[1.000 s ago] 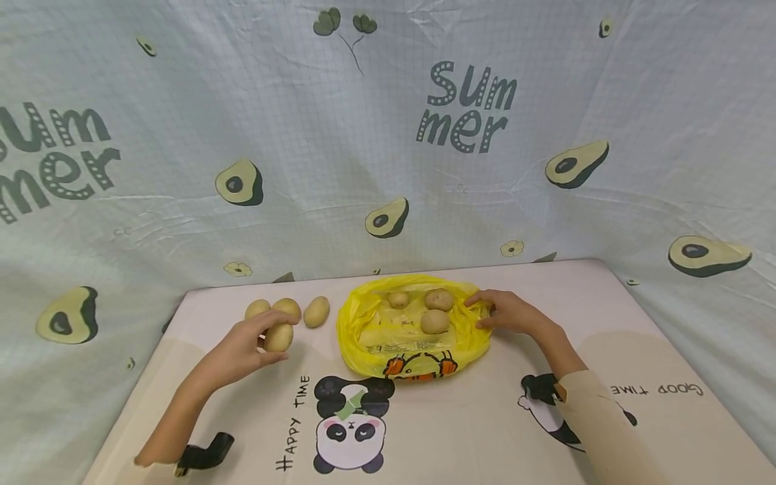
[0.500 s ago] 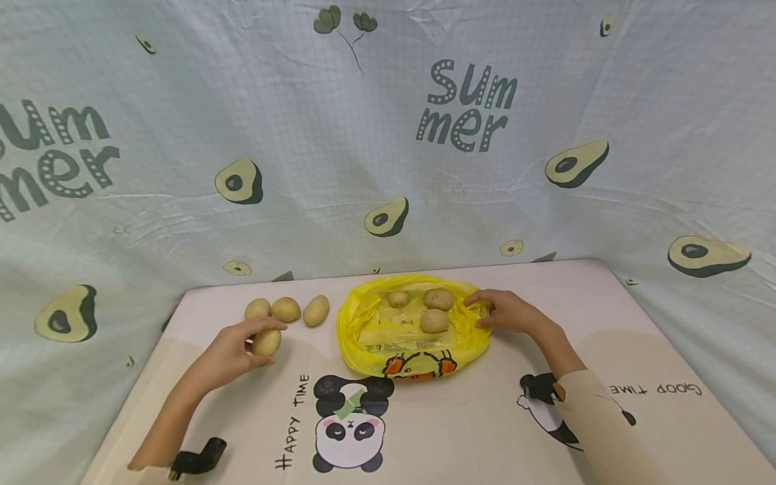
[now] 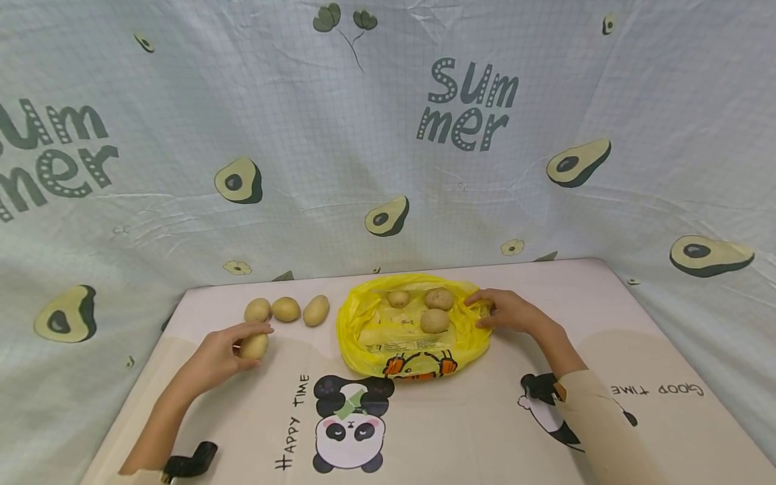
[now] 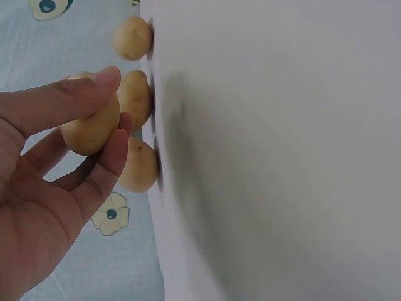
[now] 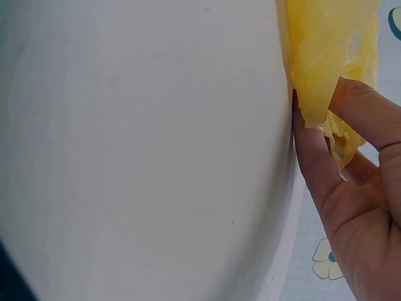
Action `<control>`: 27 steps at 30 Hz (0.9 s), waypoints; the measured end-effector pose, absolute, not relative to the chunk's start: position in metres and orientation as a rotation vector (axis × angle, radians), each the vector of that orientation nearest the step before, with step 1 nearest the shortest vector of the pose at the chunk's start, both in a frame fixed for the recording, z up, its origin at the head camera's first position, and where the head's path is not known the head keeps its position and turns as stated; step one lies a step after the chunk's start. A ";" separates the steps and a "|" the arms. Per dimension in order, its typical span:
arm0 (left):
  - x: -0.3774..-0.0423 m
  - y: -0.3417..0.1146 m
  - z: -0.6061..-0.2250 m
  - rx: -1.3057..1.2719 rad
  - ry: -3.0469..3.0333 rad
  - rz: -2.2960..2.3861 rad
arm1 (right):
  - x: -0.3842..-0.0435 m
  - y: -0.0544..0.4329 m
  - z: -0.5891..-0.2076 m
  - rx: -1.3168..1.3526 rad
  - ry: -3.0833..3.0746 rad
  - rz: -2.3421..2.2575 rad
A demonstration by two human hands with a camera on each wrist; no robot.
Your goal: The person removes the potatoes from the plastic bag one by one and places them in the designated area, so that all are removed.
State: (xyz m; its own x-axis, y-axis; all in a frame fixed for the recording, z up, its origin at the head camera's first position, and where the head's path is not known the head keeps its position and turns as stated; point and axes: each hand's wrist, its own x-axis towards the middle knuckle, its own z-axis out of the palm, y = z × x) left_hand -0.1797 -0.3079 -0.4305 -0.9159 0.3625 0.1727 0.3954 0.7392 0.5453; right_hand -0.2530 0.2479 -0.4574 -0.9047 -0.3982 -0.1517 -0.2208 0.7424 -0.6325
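Observation:
My left hand (image 3: 212, 358) grips a pale yellow potato (image 3: 254, 346) between thumb and fingers. In the left wrist view this potato (image 4: 94, 133) is partly covered by the thumb and appears above the table. A loose row at the back left is formed by three more potatoes, a left one (image 3: 257, 310), a middle one (image 3: 286, 309) and a right one (image 3: 316, 310). A yellow plastic bag (image 3: 350, 337) lies wide open at mid-table, with three potatoes visible inside. My right hand (image 3: 514, 312) pinches its right edge; the right wrist view shows the bag's film (image 5: 319, 63) between thumb and fingers.
The table (image 3: 473, 431) wears a pale cloth printed with pandas and lettering. Behind it hangs a light curtain (image 3: 303, 135) with avocado prints, right at the table's back edge. Black straps show at both wrists.
My left hand has moved left with the potato, away from the bag, exposing more of the potatoes behind it. My right hand and the bag have stayed in place.

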 end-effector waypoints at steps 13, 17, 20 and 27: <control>-0.187 -0.327 -0.434 -0.602 -2.893 -0.867 | -0.254 0.249 -0.458 -0.494 2.675 -0.906; -0.189 -0.331 -0.437 -0.584 -2.894 -0.856 | -0.255 0.248 -0.459 -0.493 2.676 -0.891; -0.191 -0.335 -0.439 -0.561 -2.912 -0.831 | -0.255 0.248 -0.459 -0.487 2.672 -0.888; -0.197 -0.341 -0.440 -0.529 -2.935 -0.809 | -0.253 0.247 -0.457 -0.471 2.663 -0.903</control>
State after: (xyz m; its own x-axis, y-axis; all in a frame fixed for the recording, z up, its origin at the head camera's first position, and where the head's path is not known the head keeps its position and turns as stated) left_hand -0.1972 -0.3406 -0.4398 -0.9401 0.3117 0.1381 0.3384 0.8046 0.4880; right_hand -0.2533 0.2474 -0.4566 -0.9045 -0.3931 -0.1653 -0.2114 0.7500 -0.6268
